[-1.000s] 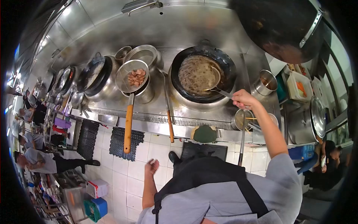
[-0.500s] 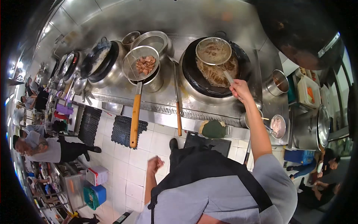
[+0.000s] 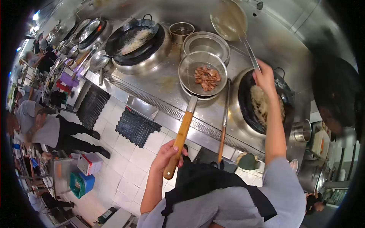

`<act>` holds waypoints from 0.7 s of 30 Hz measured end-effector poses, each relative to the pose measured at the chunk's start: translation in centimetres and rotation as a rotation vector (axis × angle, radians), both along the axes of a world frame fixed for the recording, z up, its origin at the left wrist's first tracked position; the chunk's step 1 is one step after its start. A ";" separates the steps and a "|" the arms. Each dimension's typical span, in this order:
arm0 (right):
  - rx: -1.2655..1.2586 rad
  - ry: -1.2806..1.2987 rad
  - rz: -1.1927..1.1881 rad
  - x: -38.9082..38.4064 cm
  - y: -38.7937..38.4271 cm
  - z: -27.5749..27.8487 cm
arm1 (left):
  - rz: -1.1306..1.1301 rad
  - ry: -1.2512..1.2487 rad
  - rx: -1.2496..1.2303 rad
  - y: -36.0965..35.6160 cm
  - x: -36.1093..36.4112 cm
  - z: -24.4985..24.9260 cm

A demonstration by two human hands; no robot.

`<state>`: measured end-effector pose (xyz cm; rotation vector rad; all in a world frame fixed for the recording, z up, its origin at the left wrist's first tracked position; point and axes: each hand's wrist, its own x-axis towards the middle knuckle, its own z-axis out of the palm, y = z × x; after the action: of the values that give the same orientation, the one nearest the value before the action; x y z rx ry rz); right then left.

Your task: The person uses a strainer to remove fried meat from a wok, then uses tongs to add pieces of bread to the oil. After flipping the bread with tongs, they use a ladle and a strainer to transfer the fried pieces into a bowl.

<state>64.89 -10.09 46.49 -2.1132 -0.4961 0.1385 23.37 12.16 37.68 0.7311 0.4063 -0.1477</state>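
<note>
My right hand (image 3: 265, 80) is closed round the metal handle of a round mesh skimmer (image 3: 229, 21), raised near the back wall. Below that hand is a black wok (image 3: 247, 108) with brown, bubbling contents, partly hidden by my forearm. My left hand (image 3: 167, 155) is closed round the lower end of a long wooden handle. This belongs to a large strainer (image 3: 186, 78), which rests on a metal pot and holds browned meat pieces (image 3: 207, 77). Right of the strainer lies a long tool with a wooden handle (image 3: 222, 140), its head hidden.
Another wok (image 3: 114, 47) with pale food sits on the left burner. A lidded pot (image 3: 224, 41) and a small pot (image 3: 181, 32) stand behind the strainer. A green cloth (image 3: 247, 161) lies at the stove's front edge. A co-worker (image 3: 36, 125) stands at the left.
My right hand has lifted the skimmer from over the wok up towards the back wall. My left hand, free before, now grips the strainer's wooden handle. The view has shifted left.
</note>
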 end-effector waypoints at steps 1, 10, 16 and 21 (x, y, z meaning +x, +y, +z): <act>-0.054 -0.367 0.048 3.6 3.8 -1.9 | -0.012 0.013 -0.006 0.9 0.1 -0.4; -0.721 -0.393 0.214 12.0 26.9 -8.8 | 0.094 0.119 -0.045 4.3 -0.3 -5.5; -0.111 -0.566 -0.072 11.2 13.7 -10.2 | 0.019 0.439 0.472 6.4 -8.2 -23.2; 0.529 0.396 -0.192 -4.3 -9.3 -3.6 | -0.501 0.643 0.950 4.9 -10.7 -28.0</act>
<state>60.60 -19.40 42.86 -1.5509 -0.0750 0.2758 12.67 17.05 9.67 1.7307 0.9236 -0.7018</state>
